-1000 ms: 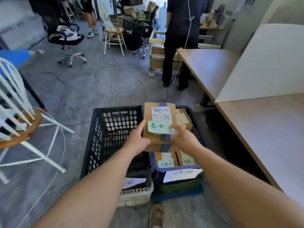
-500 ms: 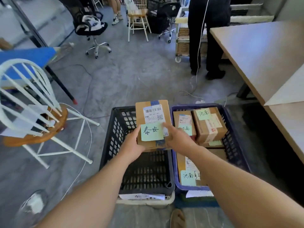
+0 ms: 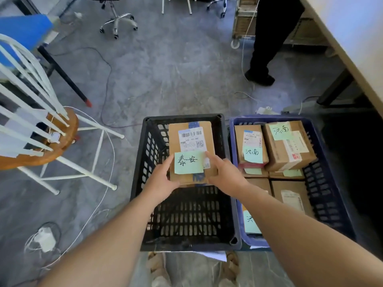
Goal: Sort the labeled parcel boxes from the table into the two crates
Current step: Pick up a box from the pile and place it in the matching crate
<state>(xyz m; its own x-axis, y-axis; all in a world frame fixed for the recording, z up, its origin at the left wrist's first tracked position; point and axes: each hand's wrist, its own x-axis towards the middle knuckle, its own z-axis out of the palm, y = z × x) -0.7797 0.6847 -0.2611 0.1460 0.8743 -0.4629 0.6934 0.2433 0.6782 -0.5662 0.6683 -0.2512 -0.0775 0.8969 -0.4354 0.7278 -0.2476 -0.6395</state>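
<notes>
Left hand: fingers clamped on the box's left edge.
Parcel box: held over black crate's far half; an early release may tip it.
Right hand: fingers clamped on the right edge.
Blue crate: just right; drifting over would missort.

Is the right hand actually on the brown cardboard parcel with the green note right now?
Touching. Head view: the right hand grips the brown cardboard parcel at its right edge, thumb on its top face.
</notes>
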